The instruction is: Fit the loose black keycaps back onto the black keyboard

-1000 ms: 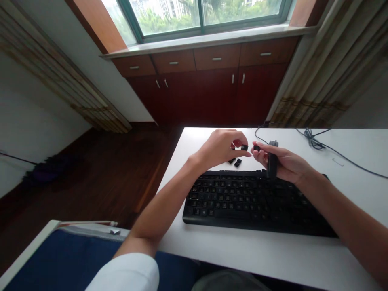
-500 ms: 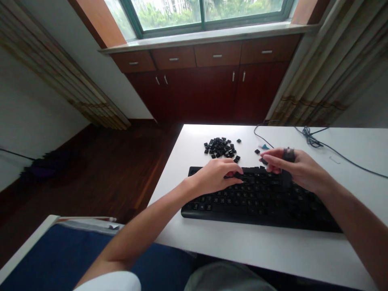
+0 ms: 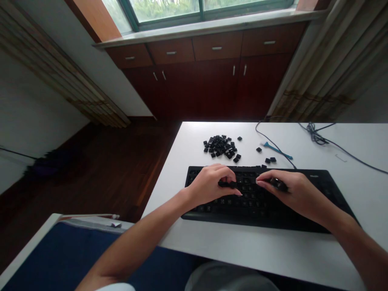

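Observation:
My left hand [image 3: 210, 186] rests over the left-middle of a black computer keyboard [image 3: 257, 214], with a small black keycap [image 3: 227, 184] pinched in its fingers. My right hand [image 3: 295, 192] is over the keyboard's right-middle, shut on a small black tool [image 3: 279, 184] that is mostly hidden by the fingers. A heap of loose black keycaps [image 3: 220, 146] lies on the white desk behind the keyboard. Several single keycaps [image 3: 268, 160] sit nearer my right hand, and a thin blue tool [image 3: 277, 150] lies beside them.
A dark cable [image 3: 315, 135] loops across the white desk [image 3: 273, 246] behind the keyboard. The desk's left edge drops to a wooden floor. A blue seat [image 3: 60, 254] stands at the lower left. Reddish-brown cabinets [image 3: 197, 81] stand beyond the desk.
Both hands have moved down from behind the keyboard onto its keys. My right hand has lowered and uncovered the blue tool. The heap of keycaps, earlier under my left hand, now shows.

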Motion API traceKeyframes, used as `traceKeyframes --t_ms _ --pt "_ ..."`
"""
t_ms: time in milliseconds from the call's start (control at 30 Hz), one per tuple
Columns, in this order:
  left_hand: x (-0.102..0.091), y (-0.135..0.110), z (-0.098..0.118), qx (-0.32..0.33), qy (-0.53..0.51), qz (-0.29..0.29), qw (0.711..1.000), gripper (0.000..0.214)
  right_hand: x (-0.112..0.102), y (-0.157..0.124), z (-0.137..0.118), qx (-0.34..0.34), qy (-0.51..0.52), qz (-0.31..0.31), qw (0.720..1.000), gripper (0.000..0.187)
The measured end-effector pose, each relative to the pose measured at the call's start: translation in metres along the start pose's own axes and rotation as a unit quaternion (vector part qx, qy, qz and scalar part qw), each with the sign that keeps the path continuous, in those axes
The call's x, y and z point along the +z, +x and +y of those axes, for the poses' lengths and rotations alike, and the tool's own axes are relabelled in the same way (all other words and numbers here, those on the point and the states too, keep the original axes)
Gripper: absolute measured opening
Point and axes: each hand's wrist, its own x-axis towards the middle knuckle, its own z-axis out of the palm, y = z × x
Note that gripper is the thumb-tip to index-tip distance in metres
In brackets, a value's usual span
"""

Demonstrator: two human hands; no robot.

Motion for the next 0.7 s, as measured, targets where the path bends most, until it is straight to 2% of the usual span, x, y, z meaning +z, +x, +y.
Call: traceKeyframes --t_ms 167,333,533,700 --pt "0.007 0.0 -0.001 -0.013 -0.001 0.012 1.0 0.042 0.004 0.0 0.003 -0.039 -0.043 0.011 0.998 0.017" --pt "0.013 -0.001 0.002 -0.047 -0.003 0.003 0.999 0.041 0.01 0.0 -0.002 -0.038 -0.08 0.02 0.996 0.021" --pt "0.013 -0.005 0.003 -0.058 -0.003 0.055 0.997 0.037 0.023 -0.004 -0.015 -0.063 -0.107 0.106 0.987 0.023" --pt "0.016 -0.008 0.004 -0.045 -0.008 0.072 0.996 0.029 0.029 -0.01 -0.023 -0.13 -0.093 0.119 0.98 0.03"
